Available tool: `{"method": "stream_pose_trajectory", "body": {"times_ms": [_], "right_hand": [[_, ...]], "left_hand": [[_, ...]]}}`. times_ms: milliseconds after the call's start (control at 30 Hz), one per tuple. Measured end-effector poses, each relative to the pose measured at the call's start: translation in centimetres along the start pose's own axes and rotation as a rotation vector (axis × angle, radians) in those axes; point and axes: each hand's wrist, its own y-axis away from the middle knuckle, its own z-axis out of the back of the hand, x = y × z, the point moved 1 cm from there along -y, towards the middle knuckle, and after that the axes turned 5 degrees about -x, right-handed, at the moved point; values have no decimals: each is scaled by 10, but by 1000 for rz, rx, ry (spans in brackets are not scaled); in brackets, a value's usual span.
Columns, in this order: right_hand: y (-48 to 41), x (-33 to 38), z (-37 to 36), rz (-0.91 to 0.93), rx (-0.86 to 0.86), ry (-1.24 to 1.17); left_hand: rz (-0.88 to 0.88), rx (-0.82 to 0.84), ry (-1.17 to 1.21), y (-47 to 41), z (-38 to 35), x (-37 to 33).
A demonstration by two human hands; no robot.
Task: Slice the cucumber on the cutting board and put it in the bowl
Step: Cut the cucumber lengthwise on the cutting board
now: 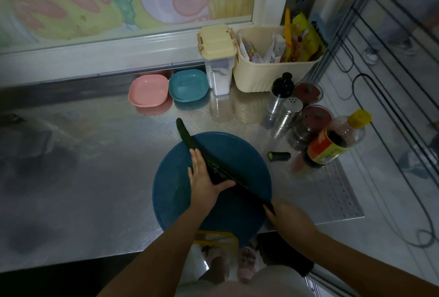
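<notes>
Hiding cucumber point(186, 138) end, left hand point(203, 179), knife point(249, 192) indistinct

Stainless-steel counter point(95, 154). Near edge: round blue cutting board point(237, 154), with a cut cucumber end point(279, 156) just beside it to the right. Back: pink bowl point(148, 93), teal bowl point(188, 85), lidded container point(218, 59), beige basket point(268, 71). Right: two shakers point(288, 114), jars point(308, 128), sauce bottle point(332, 142).

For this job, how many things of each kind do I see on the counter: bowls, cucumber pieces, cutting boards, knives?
Bowls: 2 (pink bowl, teal bowl)
Cucumber pieces: 2 (long cucumber, cut end)
Cutting board: 1
Knife: 1
Total: 6
</notes>
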Motion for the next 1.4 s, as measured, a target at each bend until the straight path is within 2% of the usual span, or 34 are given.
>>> {"method": "stream_pose_trajectory", "body": {"times_ms": [367, 433, 500, 567, 667, 767, 1067, 1400], "right_hand": [[29, -22, -4, -47, -45, -32], [32, -25, -4, -63, -55, -5], [34, -25, -2, -53, -56, 12], [36, -25, -2, -31, -61, 14], [39, -27, -5, -36, -87, 2], [39, -25, -10, -54, -76, -37], [25, -12, -12, 94, -166, -111], [7, -13, 4, 273, -104, -199]], "left_hand": [[10, 83, 97, 1, 19, 5], [27, 11, 113, -7, 28, 2], [133, -108, 100, -24, 38, 1], [316, -137, 154, -47, 47, -1], [561, -15, 292, -66, 53, -7], [694, 53, 457, -66, 57, -16], [825, 128, 624, -36, 55, -11], [851, 51, 723, 6, 43, -4]]}}
